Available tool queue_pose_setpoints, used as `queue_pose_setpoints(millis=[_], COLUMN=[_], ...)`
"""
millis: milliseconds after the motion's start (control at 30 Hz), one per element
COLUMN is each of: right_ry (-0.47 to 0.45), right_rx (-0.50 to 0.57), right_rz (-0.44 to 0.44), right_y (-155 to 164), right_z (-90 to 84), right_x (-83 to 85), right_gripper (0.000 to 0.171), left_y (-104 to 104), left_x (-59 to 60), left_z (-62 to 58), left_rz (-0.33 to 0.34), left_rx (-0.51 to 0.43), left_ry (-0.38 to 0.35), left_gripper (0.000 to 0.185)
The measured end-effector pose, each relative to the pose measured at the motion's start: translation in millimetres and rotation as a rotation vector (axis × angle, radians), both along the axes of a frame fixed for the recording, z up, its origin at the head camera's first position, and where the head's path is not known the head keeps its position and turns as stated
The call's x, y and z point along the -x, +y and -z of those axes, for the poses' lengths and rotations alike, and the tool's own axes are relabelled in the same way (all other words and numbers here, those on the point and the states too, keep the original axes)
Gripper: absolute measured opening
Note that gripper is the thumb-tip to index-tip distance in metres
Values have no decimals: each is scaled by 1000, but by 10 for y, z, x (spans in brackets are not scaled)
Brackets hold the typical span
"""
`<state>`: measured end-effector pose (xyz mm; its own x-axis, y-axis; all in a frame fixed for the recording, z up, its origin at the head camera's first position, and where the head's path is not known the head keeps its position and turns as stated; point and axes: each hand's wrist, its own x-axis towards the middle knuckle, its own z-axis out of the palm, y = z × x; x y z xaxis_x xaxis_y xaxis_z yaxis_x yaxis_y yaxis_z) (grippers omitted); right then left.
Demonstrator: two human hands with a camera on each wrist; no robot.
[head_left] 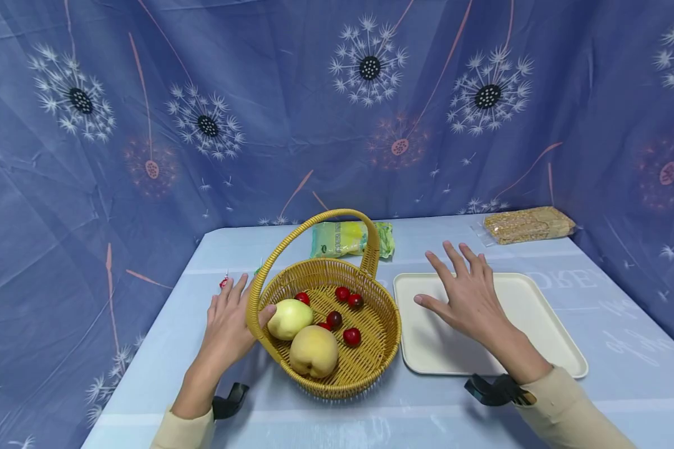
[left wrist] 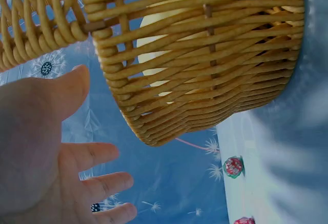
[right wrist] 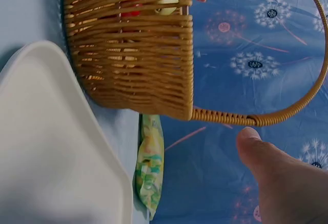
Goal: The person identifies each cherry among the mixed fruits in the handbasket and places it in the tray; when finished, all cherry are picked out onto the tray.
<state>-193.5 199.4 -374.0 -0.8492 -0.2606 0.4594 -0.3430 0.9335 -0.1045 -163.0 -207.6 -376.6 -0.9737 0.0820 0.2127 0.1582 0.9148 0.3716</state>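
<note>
Left hand [head_left: 227, 324] lay flat, fingers straight, thumb touching rim of wicker basket [head_left: 371, 358] at its left side. Basket stood mid-table, holding two pale fruits and cherries. Right hand [head_left: 468, 299] hovered open, fingers spread, above white tray [head_left: 539, 312], just right of basket.

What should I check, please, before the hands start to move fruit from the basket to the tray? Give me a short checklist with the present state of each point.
1. Left hand steadies the basket: ok; its thumb touches the rim, fingers straight.
2. Right hand free: ok; it is open over the tray and holds nothing.
3. Tray bare where fruit would land: ok; nothing lies on the part that shows.
4. Fruit within reach: ok; two pale fruits and several cherries lie uncovered in the basket.
5. Handle out of the way: cannot tell; it arches upright over the basket.
6. Ripeness or softness of the fruit: cannot tell.
</note>
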Motion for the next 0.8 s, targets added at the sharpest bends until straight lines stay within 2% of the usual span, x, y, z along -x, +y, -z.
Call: queue_pose_setpoints(millis=[333, 533, 800], right_ry=[-41, -55, -34], right_rx=[50, 94, 156], right_rz=[-65, -125, -236], right_y=[-177, -299, -455], right_z=[-113, -173, -218], right_x=[14, 1, -19], right_gripper=[78, 73, 63], left_y=[-6, -9, -23], left_x=[-72, -102, -121], left_z=[47, 84, 133], left_rz=[4, 50, 73], left_rx=[-101, -207, -308], left_ry=[41, 51, -10], left_gripper=[66, 62, 58])
